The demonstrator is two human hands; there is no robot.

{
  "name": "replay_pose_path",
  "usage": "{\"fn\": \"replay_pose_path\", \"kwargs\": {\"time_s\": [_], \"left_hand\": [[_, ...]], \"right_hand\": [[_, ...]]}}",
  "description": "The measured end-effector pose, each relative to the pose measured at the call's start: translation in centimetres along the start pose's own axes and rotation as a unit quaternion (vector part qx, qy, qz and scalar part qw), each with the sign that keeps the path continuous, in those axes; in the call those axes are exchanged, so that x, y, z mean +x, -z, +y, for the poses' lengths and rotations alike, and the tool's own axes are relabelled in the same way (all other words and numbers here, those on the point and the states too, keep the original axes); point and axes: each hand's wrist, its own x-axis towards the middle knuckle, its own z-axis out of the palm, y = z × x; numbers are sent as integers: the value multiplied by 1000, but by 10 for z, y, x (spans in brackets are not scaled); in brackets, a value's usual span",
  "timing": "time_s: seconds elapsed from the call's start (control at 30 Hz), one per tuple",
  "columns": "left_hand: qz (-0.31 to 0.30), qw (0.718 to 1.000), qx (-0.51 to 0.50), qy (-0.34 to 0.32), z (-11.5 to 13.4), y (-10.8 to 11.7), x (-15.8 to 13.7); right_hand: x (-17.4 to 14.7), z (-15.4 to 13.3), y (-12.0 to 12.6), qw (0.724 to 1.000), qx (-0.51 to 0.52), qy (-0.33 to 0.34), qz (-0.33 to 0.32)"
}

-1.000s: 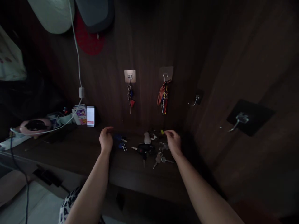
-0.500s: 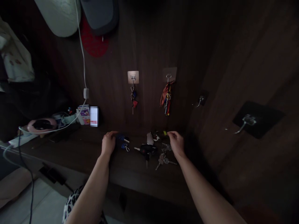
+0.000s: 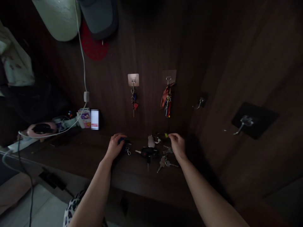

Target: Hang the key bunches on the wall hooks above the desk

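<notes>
My left hand (image 3: 115, 146) is curled over a blue key (image 3: 121, 139) on the dark wooden shelf, its fingers and thumb around the blue head. A small silver carabiner clip (image 3: 128, 151) lies just beside that hand, partly attached to something blue. At the right of the keys, my right hand (image 3: 178, 145) pinches the end of a yellow-green tag (image 3: 166, 135). Between the hands lie a grey fob (image 3: 151, 141), a black car key (image 3: 148, 152) with its metal blade out, and several loose silver keys (image 3: 163, 161).
Two key bunches hang on wall hooks: one with a red tag (image 3: 135, 106), one with an orange strap (image 3: 165, 97). Bare hooks (image 3: 245, 121) (image 3: 201, 101) are on the right wall. A pink round object (image 3: 42, 128), white cable (image 3: 85, 97) and small boxes (image 3: 84, 117) stand left.
My left hand has moved right and closed over the blue key. My right hand stays at the yellow-green tag. The view has shifted slightly.
</notes>
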Motion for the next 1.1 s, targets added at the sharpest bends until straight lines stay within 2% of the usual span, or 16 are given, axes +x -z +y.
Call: {"fn": "replay_pose_path", "kwargs": {"time_s": [0.07,0.17,0.23,0.4,0.57,0.67,0.73,0.8,0.87,0.97,1.1], "left_hand": [[-32,999,-13,-5,6,4,0],[-137,990,-14,-12,12,7,-3],[-186,982,-10,-16,13,8,-6],[-212,977,-12,-25,11,4,-10],[-146,988,-49,-29,8,-3,-8],[-47,990,-130,-15,12,-5,-2],[35,977,-208,19,19,-4,5],[92,952,-285,58,27,-2,13],[116,930,-339,85,36,1,21],[123,911,-378,107,46,6,35],[123,891,-425,103,56,10,57]], "right_hand": [[0,0,0,1000,-2,0,1],[1,1,0,1000,2,4,2],[1,2,-1,1000,2,4,0],[1,5,-1,1000,-10,4,-6],[0,3,0,1000,-17,13,-2],[-1,2,-1,999,-37,14,-1],[-1,1,-1,998,-53,15,-5],[-2,2,-3,998,-62,14,-13],[-1,3,-4,997,-67,14,-18],[-1,4,-4,997,-71,18,-18],[-2,3,-4,997,-67,16,-26]]}}
